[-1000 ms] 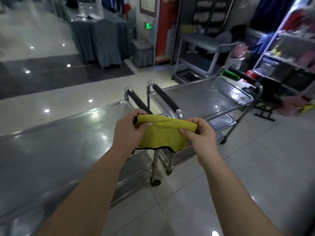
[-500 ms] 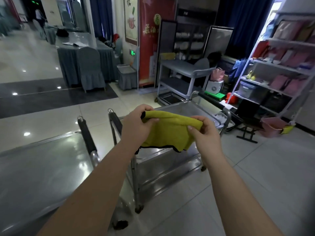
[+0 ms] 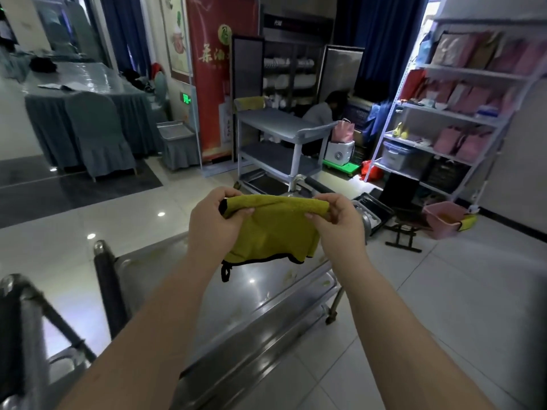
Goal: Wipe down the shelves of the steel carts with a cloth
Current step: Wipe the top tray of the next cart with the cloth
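Observation:
A yellow cloth (image 3: 275, 229) with black edging hangs stretched between my two hands at chest height. My left hand (image 3: 214, 223) pinches its left top corner and my right hand (image 3: 340, 226) pinches the right top corner. Directly below the cloth is the shiny top shelf of a steel cart (image 3: 266, 303), marked with small yellowish stains. That cart's black-padded handle (image 3: 108, 288) stands at its left end. A second steel cart (image 3: 20, 335) shows only its handle frame at the lower left corner.
A grey plastic trolley (image 3: 284, 131) stands ahead by a red banner (image 3: 220, 81). A person crouches behind it. A shelf rack (image 3: 461, 113) with pink bags fills the right. A pink basin (image 3: 444, 218) and a black stand (image 3: 404, 235) sit on the tiled floor. A draped table (image 3: 83, 96) is far left.
The view has swung right and risen: the first cart slid out to the lower left and the second cart now lies under my hands. Both hands keep holding the cloth stretched.

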{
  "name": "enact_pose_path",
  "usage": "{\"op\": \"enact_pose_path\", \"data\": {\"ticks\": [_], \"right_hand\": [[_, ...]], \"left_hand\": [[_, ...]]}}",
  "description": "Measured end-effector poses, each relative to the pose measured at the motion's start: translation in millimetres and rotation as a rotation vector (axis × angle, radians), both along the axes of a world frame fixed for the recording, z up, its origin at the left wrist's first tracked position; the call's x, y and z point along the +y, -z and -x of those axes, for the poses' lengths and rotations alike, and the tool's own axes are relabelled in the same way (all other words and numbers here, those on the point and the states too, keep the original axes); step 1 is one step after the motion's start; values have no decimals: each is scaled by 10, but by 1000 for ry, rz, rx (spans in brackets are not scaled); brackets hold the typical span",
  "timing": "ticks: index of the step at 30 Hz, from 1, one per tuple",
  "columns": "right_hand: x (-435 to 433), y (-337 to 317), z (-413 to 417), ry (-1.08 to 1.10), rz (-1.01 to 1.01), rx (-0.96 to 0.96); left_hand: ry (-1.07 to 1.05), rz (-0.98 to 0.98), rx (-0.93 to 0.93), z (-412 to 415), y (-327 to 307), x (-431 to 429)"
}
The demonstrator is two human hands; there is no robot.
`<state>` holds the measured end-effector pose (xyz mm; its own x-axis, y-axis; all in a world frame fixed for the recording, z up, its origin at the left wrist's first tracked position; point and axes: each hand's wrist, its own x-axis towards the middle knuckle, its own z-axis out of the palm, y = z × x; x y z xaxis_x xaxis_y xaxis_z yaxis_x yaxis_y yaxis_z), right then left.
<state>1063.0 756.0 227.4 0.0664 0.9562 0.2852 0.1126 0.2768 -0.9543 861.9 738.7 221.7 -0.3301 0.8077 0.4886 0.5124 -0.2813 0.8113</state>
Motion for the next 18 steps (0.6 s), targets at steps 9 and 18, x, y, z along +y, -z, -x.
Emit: {"op": "enact_pose_path", "data": {"ticks": [9, 18], "right_hand": [[1393, 590, -270, 204, 89, -69], [2294, 1378, -935, 255, 287, -70]], "left_hand": [[201, 137, -41, -196, 617, 1661], [294, 441, -80, -855, 1506, 2615]]}}
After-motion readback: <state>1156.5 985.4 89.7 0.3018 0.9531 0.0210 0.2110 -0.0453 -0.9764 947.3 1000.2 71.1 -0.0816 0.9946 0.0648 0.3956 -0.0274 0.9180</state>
